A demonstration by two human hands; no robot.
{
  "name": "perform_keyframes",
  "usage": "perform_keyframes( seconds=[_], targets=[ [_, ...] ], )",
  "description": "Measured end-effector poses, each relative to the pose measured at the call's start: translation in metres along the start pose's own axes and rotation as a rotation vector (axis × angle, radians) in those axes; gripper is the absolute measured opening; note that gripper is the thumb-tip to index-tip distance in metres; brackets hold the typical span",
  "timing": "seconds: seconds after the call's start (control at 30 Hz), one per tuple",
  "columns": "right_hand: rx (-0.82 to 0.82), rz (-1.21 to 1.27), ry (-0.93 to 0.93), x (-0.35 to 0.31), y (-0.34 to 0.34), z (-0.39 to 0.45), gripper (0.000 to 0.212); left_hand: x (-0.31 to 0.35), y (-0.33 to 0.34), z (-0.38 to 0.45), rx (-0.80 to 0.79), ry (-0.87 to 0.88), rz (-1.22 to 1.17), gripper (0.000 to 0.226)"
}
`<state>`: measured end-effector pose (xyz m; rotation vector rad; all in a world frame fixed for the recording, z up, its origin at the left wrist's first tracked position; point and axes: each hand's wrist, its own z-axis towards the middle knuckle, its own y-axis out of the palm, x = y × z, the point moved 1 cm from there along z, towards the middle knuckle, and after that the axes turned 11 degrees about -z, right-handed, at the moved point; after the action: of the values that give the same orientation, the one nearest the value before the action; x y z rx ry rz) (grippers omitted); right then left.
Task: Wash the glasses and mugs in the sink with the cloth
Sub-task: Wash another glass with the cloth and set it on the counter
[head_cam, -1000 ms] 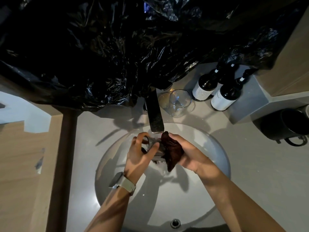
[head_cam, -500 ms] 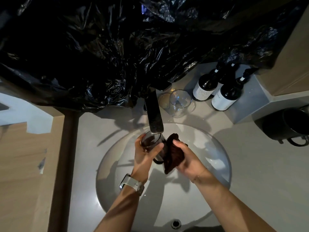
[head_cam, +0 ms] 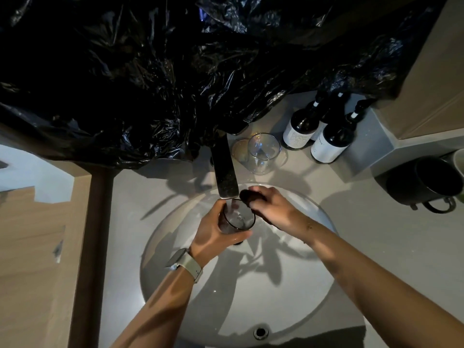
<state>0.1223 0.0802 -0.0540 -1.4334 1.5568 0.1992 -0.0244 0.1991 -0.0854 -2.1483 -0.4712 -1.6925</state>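
Glass [head_cam: 237,218], centre frame, upright, mouth under tap [head_cam: 226,175]: left hand [head_cam: 213,232] grip wrapped round it; right hand [head_cam: 272,209] bunching cloth [head_cam: 247,195] just beside rim, upper right.

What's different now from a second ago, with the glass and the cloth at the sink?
The left hand has turned the glass mouth-up under the tap, and water now runs into it. The right hand has drawn the dark cloth off the glass and holds it bunched beside the rim. Both grips stayed, as did the empty glass, bottles and black mug on the counter.
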Motion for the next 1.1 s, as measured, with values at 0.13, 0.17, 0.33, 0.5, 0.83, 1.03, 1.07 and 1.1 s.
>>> perform_keyframes(
  seconds=[0.13, 0.17, 0.33, 0.5, 0.83, 1.03, 1.07, 1.1],
  targets=[
    [-0.092, -0.140, -0.009, -0.009, -0.003, 0.000, 0.026, 0.004, 0.000, -0.003, -0.057, 0.021, -0.017, 0.065],
    [-0.127, -0.106, 0.031, -0.009, -0.003, 0.000, 0.017, 0.005, 0.000, -0.003, -0.068, 0.033, -0.012, 0.067],
    [-0.062, 0.035, 0.116, -0.005, 0.011, -0.001, 0.017, -0.003, -0.003, -0.001, -0.004, -0.003, -0.059, 0.071],
    [0.006, 0.332, 0.187, -0.007, 0.027, -0.005, 0.022, -0.017, 0.005, -0.005, 0.162, -0.251, -0.825, 0.082],
    [0.221, 0.092, -0.249, 0.001, 0.018, -0.011, 0.020, -0.020, -0.003, 0.020, 0.444, -0.738, -0.947, 0.061],
    [0.021, -0.673, -0.691, -0.014, 0.017, 0.002, 0.032, -0.021, 0.003, 0.017, 0.312, -0.776, -0.816, 0.038],
    [-0.007, -0.740, -0.724, -0.018, 0.018, 0.006, 0.025, -0.021, 0.004, 0.017, 0.304, -0.775, -0.791, 0.037],
    [-0.027, -0.791, -0.758, -0.020, 0.019, 0.010, 0.019, -0.022, 0.005, 0.017, 0.304, -0.773, -0.770, 0.037]
  ],
)
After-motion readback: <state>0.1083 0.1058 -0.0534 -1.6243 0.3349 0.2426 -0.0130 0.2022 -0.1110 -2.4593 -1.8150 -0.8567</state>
